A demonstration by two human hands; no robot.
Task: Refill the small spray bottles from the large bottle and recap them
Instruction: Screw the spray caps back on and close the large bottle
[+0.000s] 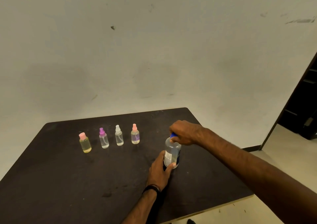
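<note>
The large bottle (172,153) stands upright on the right part of the dark table (51,181). I see my left hand (160,170) wrapped around its lower body, and my right hand (184,132) directly above, fingers curled on the blue cap (173,135). The four small bottles (109,138) stand capped in a row, well apart to the left.

arms: two bare forearms, no sleeves in view
left hand (159,169): bare, no glove, no ring to be seen
left wrist: a black band (151,188) of several thin strands worn around it
right hand (184,132): bare, no glove
right wrist: nothing worn on it
foot: a dark shoe tip (190,221) at the bottom edge
</note>
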